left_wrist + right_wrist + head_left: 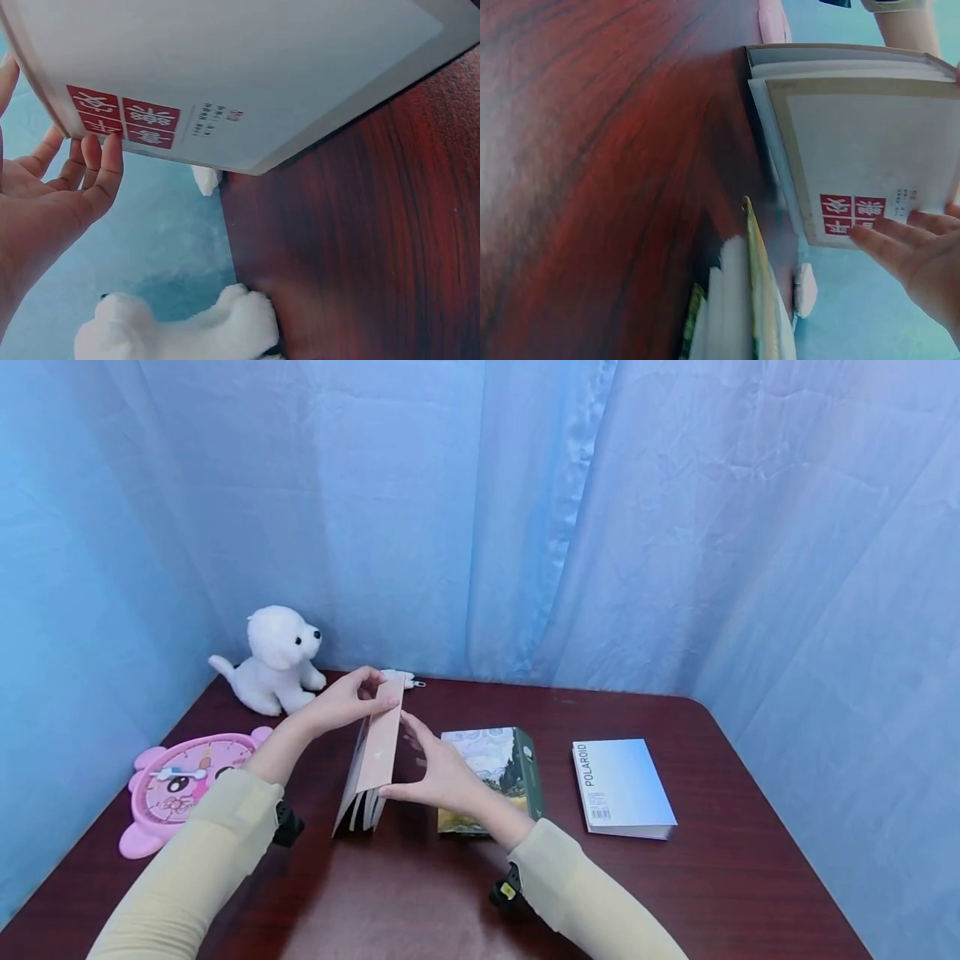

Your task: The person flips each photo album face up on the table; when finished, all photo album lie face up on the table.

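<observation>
We log a beige-spined hardcover book with pale covers and red square print (381, 747), spine up at the dark red wood-grain table (735, 877), between a white plush dog (277, 656) and a green-spined, painted-cover book (486, 768). Boards look stiff, weight probably moderate; pages fan loosely below, so we judge the spine the surest hold. Left hand (341, 700) pinches its far end, thumb on top. Right hand (446, 774), thumb and fingers widely spread, grips spine edge and right cover.

- head: high, farthest, faces forward-down over table (420, 893)
- left wrist: nearest, rolled sideways, from book's (381, 752) left
- right wrist: near, rolled, from right
- both wrists share book
</observation>
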{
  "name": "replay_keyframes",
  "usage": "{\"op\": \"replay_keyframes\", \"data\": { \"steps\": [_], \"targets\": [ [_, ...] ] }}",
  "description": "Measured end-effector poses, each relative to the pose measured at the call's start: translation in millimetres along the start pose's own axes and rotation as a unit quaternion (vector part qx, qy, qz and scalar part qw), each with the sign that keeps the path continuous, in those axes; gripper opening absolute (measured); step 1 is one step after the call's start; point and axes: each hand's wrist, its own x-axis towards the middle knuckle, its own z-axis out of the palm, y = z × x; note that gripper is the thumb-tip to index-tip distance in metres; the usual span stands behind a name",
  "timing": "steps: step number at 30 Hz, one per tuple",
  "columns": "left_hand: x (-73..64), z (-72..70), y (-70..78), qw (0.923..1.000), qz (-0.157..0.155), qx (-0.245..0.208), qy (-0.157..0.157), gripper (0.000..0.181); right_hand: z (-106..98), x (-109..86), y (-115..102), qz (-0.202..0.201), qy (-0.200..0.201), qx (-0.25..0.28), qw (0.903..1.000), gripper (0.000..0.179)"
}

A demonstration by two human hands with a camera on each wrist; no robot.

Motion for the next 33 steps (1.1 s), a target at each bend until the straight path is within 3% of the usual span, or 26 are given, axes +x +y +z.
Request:
{"op": "replay_keyframes", "data": {
  "steps": [14, 21, 27, 33],
  "targets": [
    [0.7, -0.9, 10.2, 0.9999, -0.003, -0.008, -0.013, 0.064, 10.0, 0.8, 4.2, 0.052, -0.023, 0.146, 0.9876, 0.099],
    [-0.3, -1.6, 12.2, 0.9983, -0.014, -0.05, -0.028, 0.058, 15.7, 0.2, 9.0, 0.033, -0.041, 0.12, 0.9914, 0.102],
    [-4.1, -3.7, 16.0, 0.9966, -0.006, -0.071, -0.042, 0.051, 22.8, 3.3, 5.7, 0.045, -0.05, 0.09, 0.9937, 0.109],
    [-2.3, -4.4, 18.9, 0.9989, 0.001, -0.035, -0.033, 0.042, 29.6, 4.7, 9.4, 0.05, -0.045, 0.104, 0.9922, 0.106]
  ]
}}
